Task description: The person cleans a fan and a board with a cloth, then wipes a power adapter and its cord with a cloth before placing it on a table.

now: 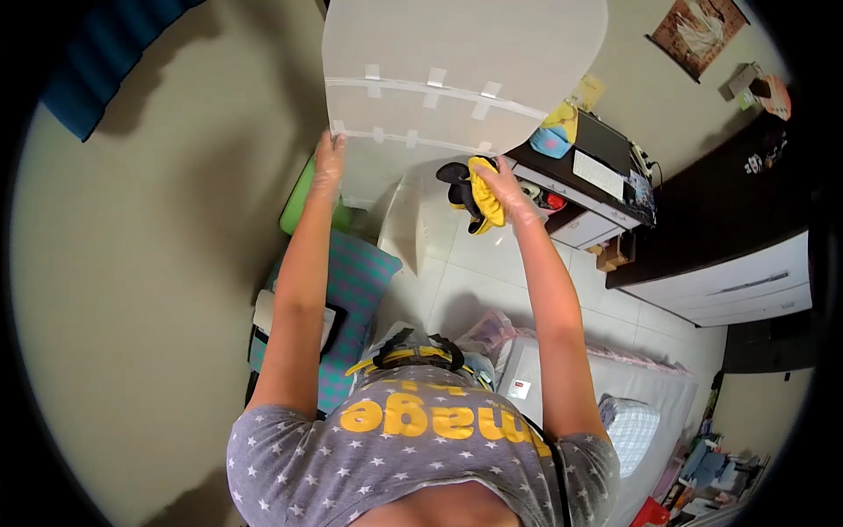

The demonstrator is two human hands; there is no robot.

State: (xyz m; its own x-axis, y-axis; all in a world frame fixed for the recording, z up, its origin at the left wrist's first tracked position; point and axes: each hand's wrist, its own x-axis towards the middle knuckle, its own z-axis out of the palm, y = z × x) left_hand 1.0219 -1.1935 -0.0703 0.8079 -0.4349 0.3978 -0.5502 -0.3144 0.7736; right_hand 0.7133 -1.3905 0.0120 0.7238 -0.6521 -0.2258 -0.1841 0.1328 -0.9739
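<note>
A large white sheet (465, 44) with rounded edges rises in front of me. Short strips of tape cross two pale bands along its lower part. At its lower left corner, my left hand (329, 162) is closed on the edge, in what looks like a clear plastic glove. My right hand (504, 186), similarly covered, grips a crumpled yellow and black cloth item (486, 198) just below the sheet's lower right edge. Whether the right fingers also touch the sheet, I cannot tell. Beneath the sheet, a curved off-white panel (404, 224) stands near the wall.
A green plastic item (300, 198) and a checked blue-purple cloth surface (360, 272) lie at left. To the right are a dark desk with a white keyboard (599, 174), drawers (584, 230) and a cardboard box (616, 252). A bed or mattress (571, 378) is behind my right arm.
</note>
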